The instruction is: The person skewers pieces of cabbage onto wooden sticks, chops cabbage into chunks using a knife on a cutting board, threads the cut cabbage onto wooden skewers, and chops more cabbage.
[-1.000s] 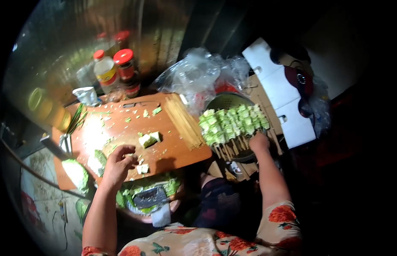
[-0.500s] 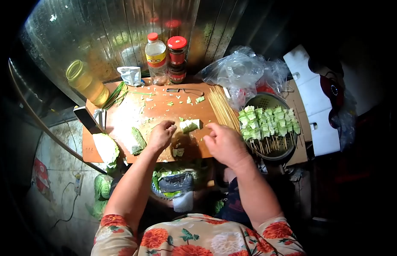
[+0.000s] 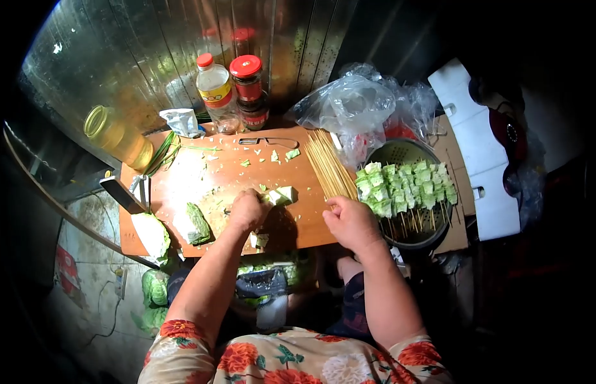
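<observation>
My left hand is closed at the left end of a cut stack of cabbage leaves on the wooden board, its fingertips on a green piece. My right hand is by the lower ends of a bundle of bamboo skewers. Its fingers are curled and pinched; what they hold, if anything, is too small to make out. A smaller cabbage piece lies near the board's front edge. Left of my left hand sits a folded cabbage roll.
Loaded cabbage skewers rest on a dark colander at right. Behind stand a bottle, sauce jars and plastic bags. A peeler, a phone, a cabbage leaf and a yellow jar are also around.
My left hand has moved right onto the cabbage stack. My right hand has shifted right, away from the stack to the skewer ends. The view has tilted slightly.
</observation>
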A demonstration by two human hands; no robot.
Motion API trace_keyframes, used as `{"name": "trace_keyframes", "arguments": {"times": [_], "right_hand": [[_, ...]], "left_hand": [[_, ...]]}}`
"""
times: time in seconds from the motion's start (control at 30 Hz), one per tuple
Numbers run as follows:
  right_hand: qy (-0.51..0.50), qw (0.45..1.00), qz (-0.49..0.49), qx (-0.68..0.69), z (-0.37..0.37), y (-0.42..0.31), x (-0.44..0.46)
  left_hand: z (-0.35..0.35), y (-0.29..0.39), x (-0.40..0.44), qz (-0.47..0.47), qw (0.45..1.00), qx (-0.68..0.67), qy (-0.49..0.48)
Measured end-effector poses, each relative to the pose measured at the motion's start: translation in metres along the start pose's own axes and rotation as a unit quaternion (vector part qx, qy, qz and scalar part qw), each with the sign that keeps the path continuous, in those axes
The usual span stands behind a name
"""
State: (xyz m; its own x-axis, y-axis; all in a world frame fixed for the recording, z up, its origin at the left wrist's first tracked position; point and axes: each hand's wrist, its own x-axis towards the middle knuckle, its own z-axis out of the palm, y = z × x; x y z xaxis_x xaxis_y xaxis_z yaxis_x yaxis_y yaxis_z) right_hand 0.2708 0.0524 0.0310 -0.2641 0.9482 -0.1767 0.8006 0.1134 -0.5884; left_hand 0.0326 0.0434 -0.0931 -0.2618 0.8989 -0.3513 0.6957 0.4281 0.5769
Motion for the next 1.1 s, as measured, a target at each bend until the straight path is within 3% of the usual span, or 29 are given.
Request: {"name": "trace_keyframes", "arguments": {"times": [0.27, 0.33, 0.4, 0.5, 0.53, 0.6, 0.8, 0.87, 0.93, 1.03, 1.07, 1.1], "right_hand": [[0.003, 0.994, 0.102, -0.041, 0.023, 0.05, 0.034], [-0.009, 0.991, 0.113, -0.067, 0.033, 0.056, 0.04], [-0.023, 0.988, 0.122, -0.089, 0.045, 0.059, 0.046], [-0.022, 0.988, 0.113, -0.105, 0.06, 0.067, 0.054], [-0.012, 0.983, 0.138, -0.124, 0.065, 0.068, 0.059], [-0.004, 0.977, 0.159, -0.143, 0.071, 0.065, 0.064], [-0.033, 0.959, 0.201, -0.199, 0.067, 0.041, 0.066], [-0.092, 0.954, 0.193, -0.209, 0.065, 0.038, 0.064], [-0.095, 0.964, 0.185, -0.166, 0.053, 0.013, 0.053], [-0.05, 0.996, 0.046, 0.055, 0.042, -0.025, 0.026], [-0.028, 0.991, -0.065, 0.113, 0.054, -0.021, 0.017], [-0.094, 0.976, -0.042, 0.191, 0.041, -0.05, -0.002]], "left_hand": [[0.002, 0.007, -0.005, -0.045, 0.995, -0.08, 0.023], [0.002, -0.004, -0.002, -0.11, 0.971, -0.212, -0.008], [-0.004, -0.008, -0.004, -0.12, 0.965, -0.234, -0.005], [-0.032, 0.008, -0.023, -0.144, 0.909, -0.391, 0.006], [-0.042, 0.012, -0.029, -0.145, 0.909, -0.39, 0.007], [-0.057, 0.014, -0.037, -0.137, 0.905, -0.392, -0.093], [-0.059, -0.005, -0.048, -0.089, 0.875, -0.473, -0.055], [-0.064, -0.005, -0.052, -0.081, 0.833, -0.546, -0.045], [-0.07, -0.004, -0.056, -0.076, 0.806, -0.585, -0.036], [-0.078, -0.011, -0.054, -0.083, 0.737, -0.67, -0.011], [-0.082, -0.012, -0.055, -0.083, 0.738, -0.67, -0.004], [-0.084, -0.01, -0.056, -0.086, 0.714, -0.695, 0.013]]}}
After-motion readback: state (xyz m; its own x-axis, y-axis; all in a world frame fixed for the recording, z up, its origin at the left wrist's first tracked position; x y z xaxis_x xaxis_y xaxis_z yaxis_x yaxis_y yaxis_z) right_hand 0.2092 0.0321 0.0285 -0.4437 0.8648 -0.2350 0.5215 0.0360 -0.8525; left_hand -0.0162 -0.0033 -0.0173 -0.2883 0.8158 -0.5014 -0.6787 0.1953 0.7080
